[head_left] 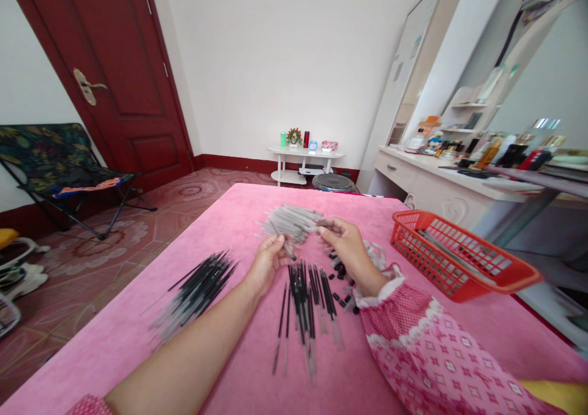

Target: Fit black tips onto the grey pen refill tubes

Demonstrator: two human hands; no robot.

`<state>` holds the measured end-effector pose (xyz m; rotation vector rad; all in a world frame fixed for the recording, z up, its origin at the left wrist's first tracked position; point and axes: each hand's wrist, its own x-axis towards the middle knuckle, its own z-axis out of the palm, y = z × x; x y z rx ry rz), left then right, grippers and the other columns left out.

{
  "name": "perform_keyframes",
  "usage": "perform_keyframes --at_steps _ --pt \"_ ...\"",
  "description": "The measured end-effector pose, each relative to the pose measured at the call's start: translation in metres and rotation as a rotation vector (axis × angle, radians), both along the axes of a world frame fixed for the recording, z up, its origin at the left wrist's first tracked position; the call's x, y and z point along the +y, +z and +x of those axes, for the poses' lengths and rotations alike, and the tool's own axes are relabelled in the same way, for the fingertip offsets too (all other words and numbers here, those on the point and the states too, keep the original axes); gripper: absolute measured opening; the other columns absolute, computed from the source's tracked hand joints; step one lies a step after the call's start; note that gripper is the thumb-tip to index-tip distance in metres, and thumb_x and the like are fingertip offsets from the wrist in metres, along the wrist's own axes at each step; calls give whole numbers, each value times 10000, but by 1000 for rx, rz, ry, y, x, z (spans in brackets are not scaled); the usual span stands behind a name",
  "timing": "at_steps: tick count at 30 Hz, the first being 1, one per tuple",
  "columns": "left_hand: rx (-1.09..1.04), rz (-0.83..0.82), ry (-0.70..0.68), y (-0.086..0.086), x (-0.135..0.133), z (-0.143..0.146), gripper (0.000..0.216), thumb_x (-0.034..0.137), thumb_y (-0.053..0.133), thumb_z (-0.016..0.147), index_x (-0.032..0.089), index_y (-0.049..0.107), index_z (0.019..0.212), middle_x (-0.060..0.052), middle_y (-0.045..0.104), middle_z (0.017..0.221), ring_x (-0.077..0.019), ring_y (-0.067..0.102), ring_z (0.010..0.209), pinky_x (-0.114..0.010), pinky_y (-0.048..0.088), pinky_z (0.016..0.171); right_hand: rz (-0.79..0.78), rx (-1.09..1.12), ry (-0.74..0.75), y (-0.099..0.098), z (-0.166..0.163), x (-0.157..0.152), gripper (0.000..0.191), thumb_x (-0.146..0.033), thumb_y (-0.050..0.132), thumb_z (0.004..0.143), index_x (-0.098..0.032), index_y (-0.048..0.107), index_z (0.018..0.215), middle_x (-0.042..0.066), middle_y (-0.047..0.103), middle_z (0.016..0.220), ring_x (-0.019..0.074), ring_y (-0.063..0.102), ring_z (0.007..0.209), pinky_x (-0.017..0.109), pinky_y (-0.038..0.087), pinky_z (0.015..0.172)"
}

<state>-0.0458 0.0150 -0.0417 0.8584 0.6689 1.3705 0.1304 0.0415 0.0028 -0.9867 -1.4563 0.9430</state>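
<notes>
My left hand [267, 262] is closed in a pinch on a thin grey pen barrel [285, 246], held over the pink table [239, 213]. My right hand [345, 245] grips the end of another grey pen barrel [316, 223] beside a heap of grey barrels [290, 221]. Below my hands lies a row of black pen refills [305, 299]. A few small black caps [340, 271] are scattered by my right wrist. A second pile of black refills [197, 289] lies to the left.
A red plastic basket [459, 256] with several pens stands at the right of the table. Beyond are a white dresser [441, 176], a small white side table [304, 161], a folding chair [59, 170] and a dark red door [110, 72].
</notes>
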Motion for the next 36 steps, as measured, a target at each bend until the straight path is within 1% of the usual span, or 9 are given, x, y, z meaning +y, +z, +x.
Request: perform_keyframes --at_steps 3,5,8,11,18,24,29,33,36 --pt "81 71 -112 2 -3 2 349 407 584 781 119 609 978 37 464 574 -67 463 459 -196 376 453 -17 50 -35 3 5 1 273 -341 635 672 -140 618 855 35 648 728 109 542 535 230 443 492" --pt "146 95 -153 4 -5 3 375 413 563 794 106 616 1002 51 398 541 -46 376 416 -184 283 415 -26 87 -76 5 9 2 281 -346 639 666 -145 617 861 31 644 729 109 546 545 227 445 492" --pt "215 97 -163 7 -7 3 401 414 560 794 83 622 1013 58 351 529 -27 279 393 -192 151 398 -41 118 -120 6 14 5 272 -331 642 661 -145 619 860 21 633 715 95 544 543 210 440 491" --pt "229 90 -157 7 -8 2 437 440 577 775 76 627 1011 62 323 535 -20 207 398 -208 77 407 -54 128 -123 5 17 7 269 -326 636 666 -144 621 863 16 628 720 83 537 538 195 430 483" --pt "239 82 -148 8 -7 2 424 434 583 773 77 635 995 74 272 538 -18 147 409 -212 45 414 -68 62 -82 4 18 6 284 -325 639 657 -137 625 869 40 658 769 91 542 541 197 426 457" --pt "238 79 -147 7 -6 2 416 448 585 767 81 641 954 83 233 520 -23 126 406 -210 41 408 -70 -16 -30 5 18 6 264 -338 629 671 -145 640 851 26 654 712 100 542 522 211 438 461" --pt "263 62 -144 4 -6 1 395 454 594 765 87 639 905 98 155 507 -29 95 411 -206 43 407 24 -109 34 4 19 11 238 -313 638 669 -134 652 825 38 654 732 112 547 567 218 451 493" --pt "278 38 -176 1 -4 -1 389 458 591 768 87 638 877 104 161 480 -27 89 400 -206 44 402 68 -185 80 3 18 11 203 -285 630 679 -130 657 807 26 639 680 115 550 550 226 449 505" --pt "277 51 -139 1 -4 -1 400 466 600 757 83 645 865 104 184 458 -27 101 391 -206 53 399 49 -183 83 3 16 10 185 -283 630 678 -127 650 775 16 625 640 111 546 505 232 449 491"
